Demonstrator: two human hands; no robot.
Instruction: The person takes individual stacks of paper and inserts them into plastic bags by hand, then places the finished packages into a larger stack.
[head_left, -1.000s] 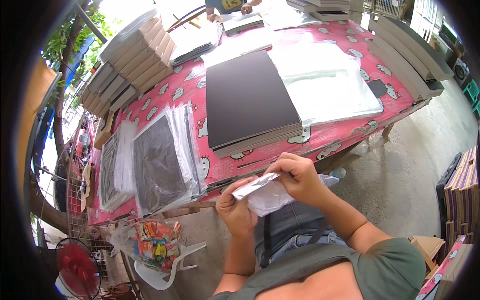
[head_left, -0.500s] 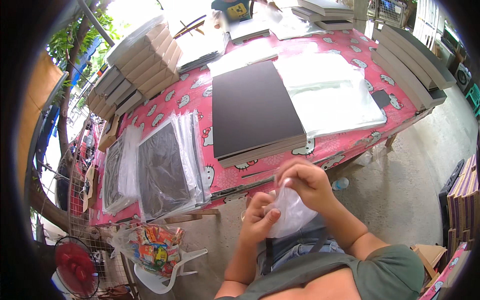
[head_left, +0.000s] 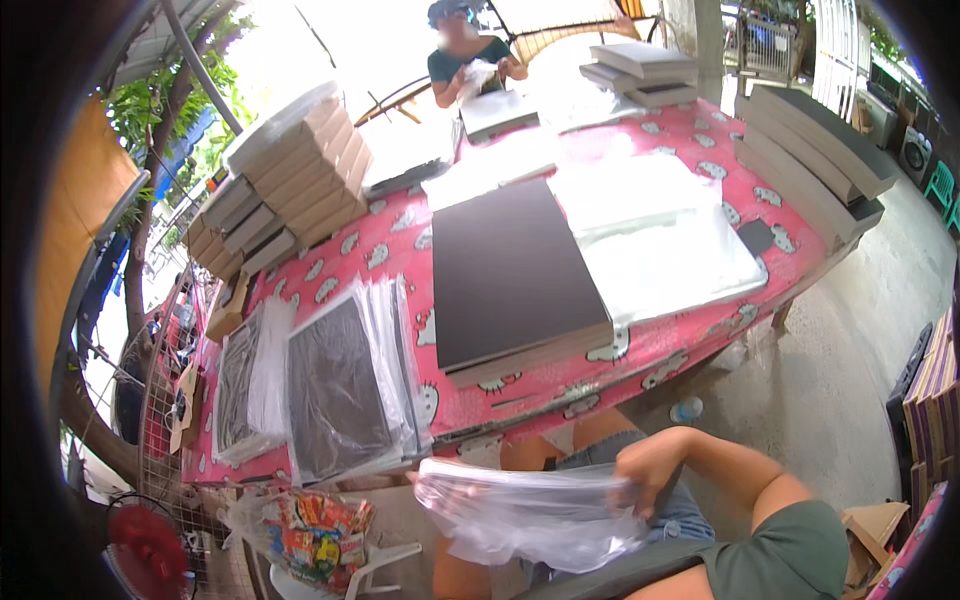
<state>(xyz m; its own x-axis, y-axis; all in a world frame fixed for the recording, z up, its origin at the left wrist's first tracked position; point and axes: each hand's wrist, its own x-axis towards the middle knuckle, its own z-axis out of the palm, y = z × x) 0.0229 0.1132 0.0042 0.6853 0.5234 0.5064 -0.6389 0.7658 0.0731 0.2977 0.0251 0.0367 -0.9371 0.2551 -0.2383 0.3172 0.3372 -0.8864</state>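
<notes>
Clear bag (head_left: 530, 515) spread low over the lap, below the desk (head_left: 700, 345) edge. Right hand (head_left: 632, 490) fingers pinched shut on its right edge. Left hand hidden behind the film, can't tell. Likely light, limp, slippery; grip the edges.

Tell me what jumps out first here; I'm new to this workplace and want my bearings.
The pink patterned table fills the middle, with a dark flat stack of boards at its centre and clear bags to the right of it. In front of the table, the right hand grips a crumpled clear plastic bag over the lap; the left hand is hidden behind it. At the far end, another person handles plastic too.
</notes>
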